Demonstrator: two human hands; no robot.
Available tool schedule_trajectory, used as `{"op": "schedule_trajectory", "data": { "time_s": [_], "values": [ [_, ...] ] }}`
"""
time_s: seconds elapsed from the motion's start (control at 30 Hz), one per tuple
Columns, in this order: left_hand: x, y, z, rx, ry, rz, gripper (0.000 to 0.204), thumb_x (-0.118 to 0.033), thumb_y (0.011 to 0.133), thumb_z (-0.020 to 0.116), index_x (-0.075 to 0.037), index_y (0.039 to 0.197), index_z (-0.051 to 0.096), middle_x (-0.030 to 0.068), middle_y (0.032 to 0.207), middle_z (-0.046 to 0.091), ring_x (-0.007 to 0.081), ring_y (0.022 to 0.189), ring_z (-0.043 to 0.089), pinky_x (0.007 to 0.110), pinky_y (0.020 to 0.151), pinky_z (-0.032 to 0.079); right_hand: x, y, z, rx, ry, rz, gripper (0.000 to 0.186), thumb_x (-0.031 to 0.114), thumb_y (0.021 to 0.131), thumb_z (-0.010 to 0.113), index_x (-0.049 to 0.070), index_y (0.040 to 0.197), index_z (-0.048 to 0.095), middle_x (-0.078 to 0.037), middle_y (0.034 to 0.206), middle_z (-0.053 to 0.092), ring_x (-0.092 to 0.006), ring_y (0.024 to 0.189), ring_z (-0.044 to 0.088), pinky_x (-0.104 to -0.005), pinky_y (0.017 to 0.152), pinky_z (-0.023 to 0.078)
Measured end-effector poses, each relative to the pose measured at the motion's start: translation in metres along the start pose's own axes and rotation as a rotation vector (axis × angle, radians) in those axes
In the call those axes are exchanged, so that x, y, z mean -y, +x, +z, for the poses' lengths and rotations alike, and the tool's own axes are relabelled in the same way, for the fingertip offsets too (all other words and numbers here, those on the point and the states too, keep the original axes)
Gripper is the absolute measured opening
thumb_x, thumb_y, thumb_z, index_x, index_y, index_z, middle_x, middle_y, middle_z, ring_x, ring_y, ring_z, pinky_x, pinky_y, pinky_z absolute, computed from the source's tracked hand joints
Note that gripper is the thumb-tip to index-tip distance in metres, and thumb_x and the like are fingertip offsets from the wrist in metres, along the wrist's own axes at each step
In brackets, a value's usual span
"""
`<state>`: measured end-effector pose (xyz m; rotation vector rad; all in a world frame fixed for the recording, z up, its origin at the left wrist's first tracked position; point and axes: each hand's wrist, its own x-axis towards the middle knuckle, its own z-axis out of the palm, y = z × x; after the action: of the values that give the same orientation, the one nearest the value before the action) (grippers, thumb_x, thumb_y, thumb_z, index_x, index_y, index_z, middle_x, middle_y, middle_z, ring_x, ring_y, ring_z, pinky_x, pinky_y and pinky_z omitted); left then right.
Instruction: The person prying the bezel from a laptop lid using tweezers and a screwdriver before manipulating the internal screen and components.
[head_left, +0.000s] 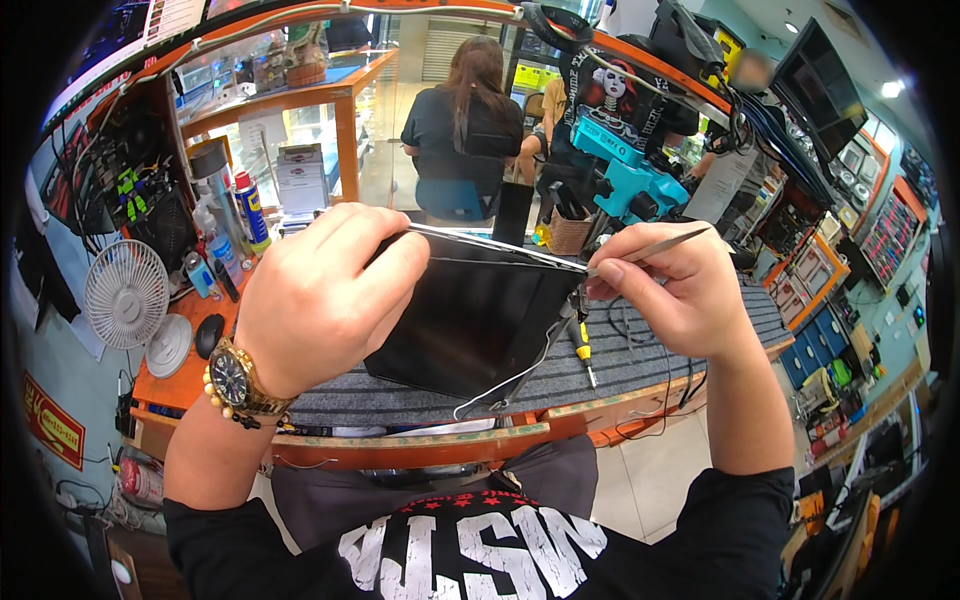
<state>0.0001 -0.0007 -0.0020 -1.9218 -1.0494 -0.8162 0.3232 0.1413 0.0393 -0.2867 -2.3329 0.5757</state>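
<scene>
pinching the upper edge of a dark screen panel (475, 325) between the thumb and bent fingers of the left hand (325, 300), near the left corner; pinching a thin metal blade (672, 243) between thumb and forefinger of the right hand (685, 290), close by the upper right corner. impossible to tell from here, though, about the blade's tip: inside the seam or merely beside it. look for the panel between both hands, tilted above the grey ribbed mat (640, 358), with a pale narrow strip (500, 246) along its upper edge. probably working at the seam of that strip, to judge by blade and grip. for a clean job, steady the panel with the left hand without squeezing its face, and rest the lower edge on the mat for support. lay the blade nearly flat to the seam, enter shallowly at the corner, then slide along in short strokes rather than levering hard at one spot. ease off at any sign of bending, for fear of a crack. point the tip away from the left fingertips. mind the loose pale cable (525, 373) near the panel's lower right, easily snagged; hold it clear. leave the yellow screwdriver (582, 345) lying on the mat, right of the panel.
</scene>
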Motion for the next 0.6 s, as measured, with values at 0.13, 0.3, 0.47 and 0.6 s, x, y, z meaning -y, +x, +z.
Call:
{"op": "schedule_trajectory", "data": {
  "time_s": [0.13,0.3,0.47,0.6],
  "values": [
    [-0.001,0.001,-0.001,0.009,0.006,-0.006,0.026,-0.001,0.084,0.092,-0.001,0.105,0.077,0.0150,0.112,0.079,0.0352,0.095,0.080,0.043,0.081,0.067,-0.003,-0.002,0.002,-0.016,-0.187,-0.163,0.002,-0.001,0.102,0.080,-0.002,0.103,0.080,-0.013,0.089,0.080,-0.0269,0.078,0.081,-0.0357,0.071,0.063],
    [-0.003,0.002,0.000,0.008,0.000,-0.011,0.025,-0.001,0.084,0.091,-0.002,0.105,0.077,0.0146,0.112,0.079,0.0351,0.096,0.079,0.043,0.081,0.067,-0.011,-0.005,0.010,-0.090,-0.362,-0.427,0.009,-0.003,0.097,0.084,0.002,0.103,0.077,-0.014,0.090,0.077,-0.0346,0.081,0.079,-0.0383,0.070,0.062],
    [-0.004,0.004,0.002,0.011,-0.003,-0.025,0.025,0.000,0.084,0.090,-0.002,0.105,0.077,0.0141,0.112,0.079,0.0351,0.096,0.079,0.044,0.082,0.066,-0.021,-0.013,0.012,-0.120,-0.083,-0.166,0.008,-0.004,0.099,0.081,-0.001,0.106,0.080,-0.015,0.091,0.079,-0.0314,0.079,0.079,-0.0377,0.070,0.062],
    [-0.005,0.005,0.003,0.015,0.008,-0.036,0.025,0.000,0.085,0.091,-0.002,0.106,0.078,0.0143,0.113,0.079,0.0361,0.097,0.079,0.045,0.082,0.066,-0.019,-0.013,0.013,-0.135,-0.293,-0.355,0.007,-0.004,0.101,0.080,-0.002,0.108,0.081,-0.015,0.094,0.081,-0.0288,0.081,0.080,-0.0373,0.072,0.062]
  ]
}}
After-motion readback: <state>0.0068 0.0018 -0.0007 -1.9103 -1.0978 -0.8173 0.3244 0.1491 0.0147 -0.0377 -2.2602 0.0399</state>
